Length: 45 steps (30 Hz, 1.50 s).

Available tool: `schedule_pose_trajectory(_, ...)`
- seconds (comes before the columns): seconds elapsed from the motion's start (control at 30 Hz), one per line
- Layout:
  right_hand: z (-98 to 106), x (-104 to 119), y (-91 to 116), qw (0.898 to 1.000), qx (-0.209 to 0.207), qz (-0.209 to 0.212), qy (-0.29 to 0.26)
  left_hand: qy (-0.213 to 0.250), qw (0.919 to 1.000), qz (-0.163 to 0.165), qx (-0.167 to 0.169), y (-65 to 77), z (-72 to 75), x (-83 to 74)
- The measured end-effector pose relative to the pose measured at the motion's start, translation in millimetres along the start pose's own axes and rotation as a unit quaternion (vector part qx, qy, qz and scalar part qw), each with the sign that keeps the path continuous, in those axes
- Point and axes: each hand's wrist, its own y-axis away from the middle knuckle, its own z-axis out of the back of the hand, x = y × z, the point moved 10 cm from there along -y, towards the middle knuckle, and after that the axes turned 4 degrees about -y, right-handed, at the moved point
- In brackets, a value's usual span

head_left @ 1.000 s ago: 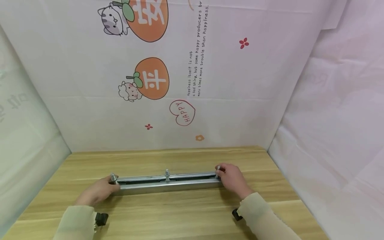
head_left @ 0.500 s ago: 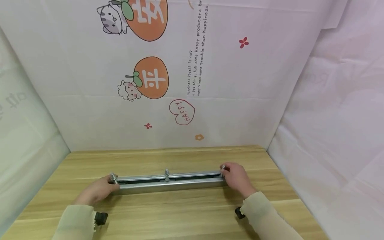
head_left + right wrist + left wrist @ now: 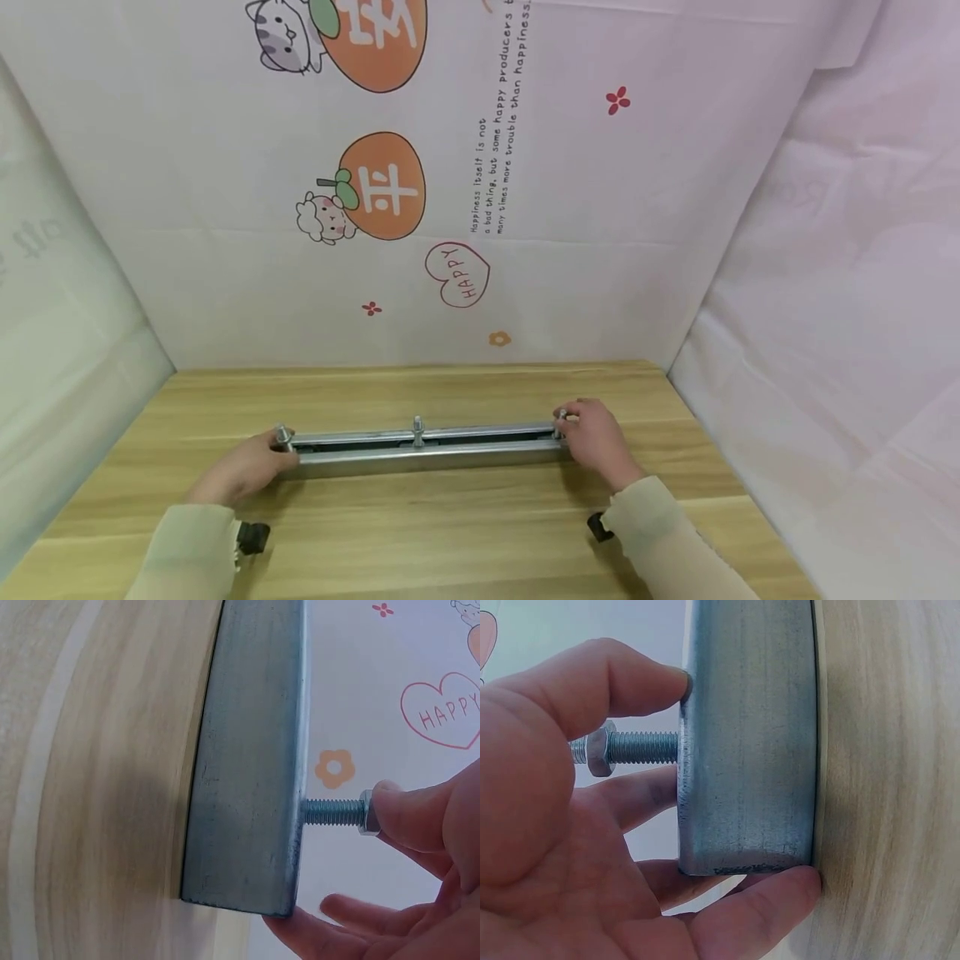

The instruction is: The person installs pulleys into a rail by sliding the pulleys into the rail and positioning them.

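Note:
A slotted steel channel (image 3: 435, 461) lies crosswise on the table, slot facing up. Three threaded bolts stand upright in it: a left bolt (image 3: 282, 435), a middle bolt (image 3: 418, 429) and a right bolt (image 3: 561, 423). My left hand (image 3: 243, 468) grips the channel's left end, thumb on its upper edge and fingers round the end. In the left wrist view the bolt's nut (image 3: 600, 750) sits on the thread between thumb and fingers. With my right hand (image 3: 597, 442) I pinch the right bolt at its nut (image 3: 367, 813); one finger touches the channel's right end.
The wood-grain table (image 3: 450, 533) extends in front of and behind the channel. A white printed cloth (image 3: 570, 292) rises at the back, with white cloth sides left and right. Black wrist-camera mounts (image 3: 253, 538) stick out near both sleeves.
My right hand has moved right with the right bolt, which has slid along the slot to the channel's right end. The left hand keeps its hold; the camera view has shifted slightly.

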Motion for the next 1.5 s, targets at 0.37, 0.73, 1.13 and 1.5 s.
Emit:
schedule_pose_trajectory(0.37,0.0,-4.3,0.8,0.999,0.022,0.001,-0.030,-0.015,0.9999,-0.003,-0.005,1.1,1.8,-1.6)
schedule_pose_trajectory(0.73,0.8,-7.5,0.5,0.999,0.030,0.007,-0.031,-0.015,0.9999,0.000,-0.006,-0.4,0.1,1.1)
schedule_pose_trajectory(1.13,0.9,-5.4,4.1,0.999,0.027,0.019,-0.031,-0.017,0.9997,-0.009,-0.014,1.5,0.4,0.6)
schedule_pose_trajectory(1.5,2.5,-5.5,5.7,0.999,0.025,0.029,-0.029,-0.008,0.9999,-0.004,-0.008,1.3,0.3,-0.3)
